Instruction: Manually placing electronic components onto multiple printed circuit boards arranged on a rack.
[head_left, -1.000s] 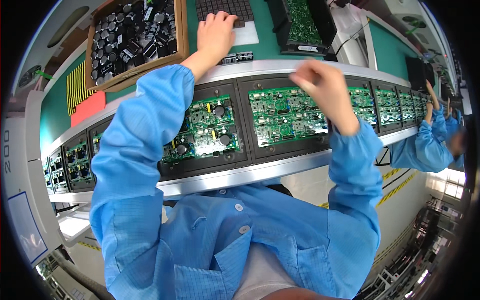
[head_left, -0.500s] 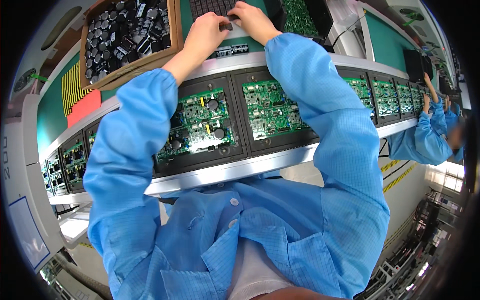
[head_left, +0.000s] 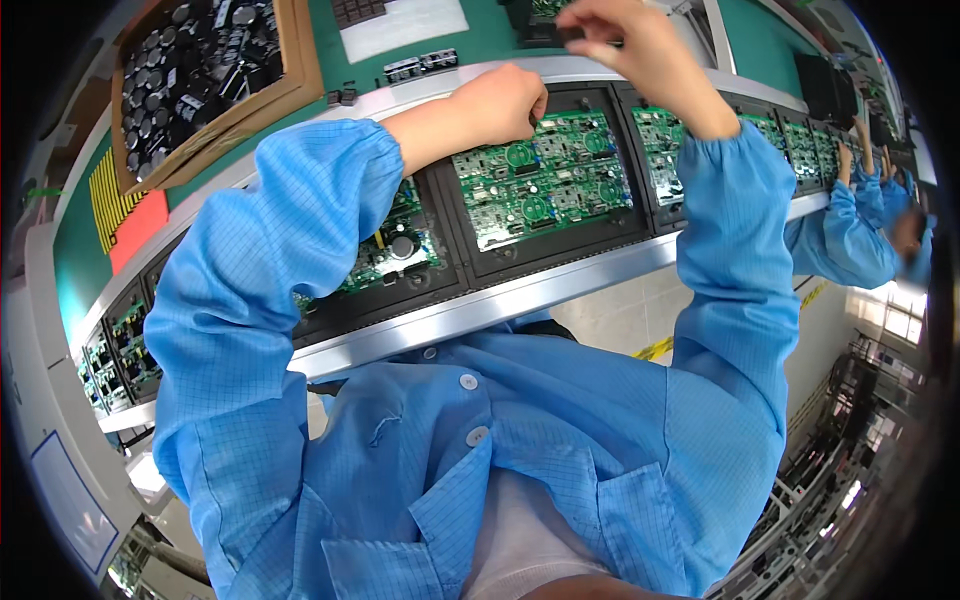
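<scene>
My left hand is closed over the upper edge of a green circuit board lying in a black carrier. Its fingertips come together at the board's upper left, and what they pinch is hidden. Higher and to the right, my right hand is raised off the boards, blurred, with a small black block between thumb and fingers. To the left, partly under my left sleeve, another circuit board carries black round capacitors. Behind my left hand lie a short row of capacitors and a few loose black blocks.
A cardboard box full of capacitors stands at the back left. Dark blocks rest on a white sheet. A metal rail borders the line of carriers in front. A co-worker's blue sleeve shows at the right.
Both hands have left the sheet of black blocks. My left hand has come down to the middle board; my right hand has moved right, carrying a black block. The view has shifted too.
</scene>
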